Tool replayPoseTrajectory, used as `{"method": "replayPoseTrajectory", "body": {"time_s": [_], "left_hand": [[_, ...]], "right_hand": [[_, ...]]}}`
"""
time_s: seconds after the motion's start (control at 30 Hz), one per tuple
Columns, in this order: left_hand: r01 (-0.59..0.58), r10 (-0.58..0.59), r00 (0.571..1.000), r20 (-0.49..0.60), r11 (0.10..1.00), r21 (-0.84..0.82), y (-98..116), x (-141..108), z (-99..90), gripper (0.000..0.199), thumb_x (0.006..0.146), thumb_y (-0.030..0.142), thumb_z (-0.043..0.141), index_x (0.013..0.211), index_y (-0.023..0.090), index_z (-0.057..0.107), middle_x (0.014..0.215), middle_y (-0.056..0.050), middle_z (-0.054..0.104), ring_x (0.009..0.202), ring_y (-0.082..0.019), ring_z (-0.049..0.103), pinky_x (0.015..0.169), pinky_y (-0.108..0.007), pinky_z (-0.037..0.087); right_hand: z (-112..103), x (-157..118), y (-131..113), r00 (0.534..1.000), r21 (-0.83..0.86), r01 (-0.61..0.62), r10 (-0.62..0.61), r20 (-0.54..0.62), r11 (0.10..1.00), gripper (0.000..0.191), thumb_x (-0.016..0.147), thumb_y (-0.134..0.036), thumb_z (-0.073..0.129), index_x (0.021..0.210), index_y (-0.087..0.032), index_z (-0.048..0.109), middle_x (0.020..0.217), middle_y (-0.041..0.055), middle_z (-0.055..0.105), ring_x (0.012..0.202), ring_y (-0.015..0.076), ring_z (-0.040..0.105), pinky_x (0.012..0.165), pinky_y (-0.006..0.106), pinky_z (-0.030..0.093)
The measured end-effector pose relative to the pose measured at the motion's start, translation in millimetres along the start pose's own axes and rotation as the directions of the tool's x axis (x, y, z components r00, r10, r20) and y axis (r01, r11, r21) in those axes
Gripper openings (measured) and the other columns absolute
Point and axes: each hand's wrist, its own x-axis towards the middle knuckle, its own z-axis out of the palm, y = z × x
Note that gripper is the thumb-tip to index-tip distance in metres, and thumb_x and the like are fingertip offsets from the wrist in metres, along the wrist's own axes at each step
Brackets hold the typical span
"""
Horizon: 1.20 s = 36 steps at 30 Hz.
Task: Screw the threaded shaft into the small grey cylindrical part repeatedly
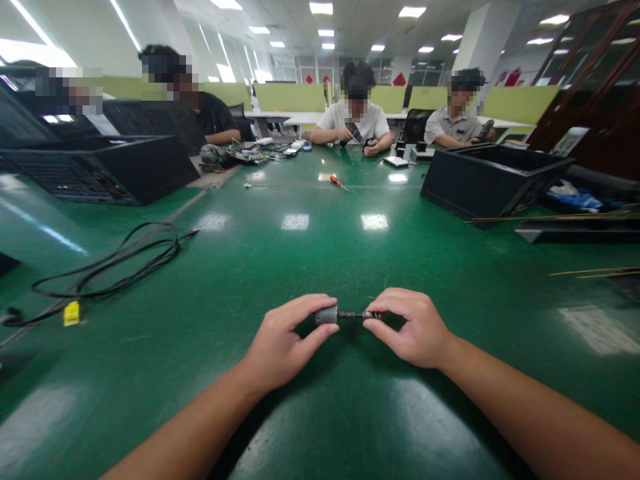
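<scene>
Just above the green table (310, 267), a small metal part (353, 315) is held level between my two hands. It has a wide grey cylinder at its left end, a thin dark shaft in the middle and a ribbed or coiled right end. My left hand (287, 340) pinches the cylinder between thumb and fingers. The right end is pinched between the thumb and fingers of my right hand (413, 327).
A coiled black cable (115, 267) with a yellow tag (71, 313) lies at left. Black cases stand at far left (110, 167) and right (480, 177). An orange screwdriver (336, 181) lies farther back. Several people sit around the table.
</scene>
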Motion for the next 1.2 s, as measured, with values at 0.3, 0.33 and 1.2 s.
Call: {"method": "replayPoseTrajectory", "body": {"time_s": [0.3, 0.33, 1.2], "left_hand": [[0.0, 0.0, 1.0, 0.006, 1.0, -0.014, -2.2, 0.6, -0.7, 0.029, 0.087, 0.027, 0.072, 0.115, 0.021, 0.069, 0.111, -0.004, 0.075, 0.101, -0.018, 0.071, 0.097, -0.028, 0.055], [-0.001, 0.001, 1.0, 0.011, 1.0, -0.017, -2.5, 0.8, -1.3, 0.029, 0.087, 0.027, 0.072, 0.115, 0.021, 0.069, 0.111, -0.004, 0.075, 0.101, -0.017, 0.071, 0.096, -0.027, 0.056], [0.019, -0.019, 0.999, 0.027, 1.0, -0.022, -2.1, 2.6, -5.0, 0.027, 0.087, 0.029, 0.071, 0.113, 0.021, 0.07, 0.111, -0.007, 0.075, 0.102, -0.021, 0.072, 0.095, -0.033, 0.058]], "right_hand": [[-1.1, 0.0, 0.9, 1.0, 0.004, 0.007, -0.006, -0.002, 1.0, 0.004, 0.086, -0.02, 0.07, 0.087, -0.017, 0.071, 0.079, 0.0053, 0.073, 0.07, 0.0172, 0.066, 0.069, 0.03, 0.05], [-1.3, -0.1, 0.9, 1.0, 0.009, 0.008, -0.007, -0.002, 1.0, 0.003, 0.086, -0.02, 0.07, 0.087, -0.017, 0.071, 0.079, 0.0054, 0.073, 0.07, 0.0172, 0.066, 0.069, 0.029, 0.05], [-3.2, -0.1, 2.4, 1.0, -0.007, -0.001, 0.001, 0.002, 1.0, 0.003, 0.086, -0.021, 0.07, 0.087, -0.018, 0.071, 0.08, 0.0052, 0.073, 0.071, 0.0175, 0.067, 0.07, 0.03, 0.051]]}}
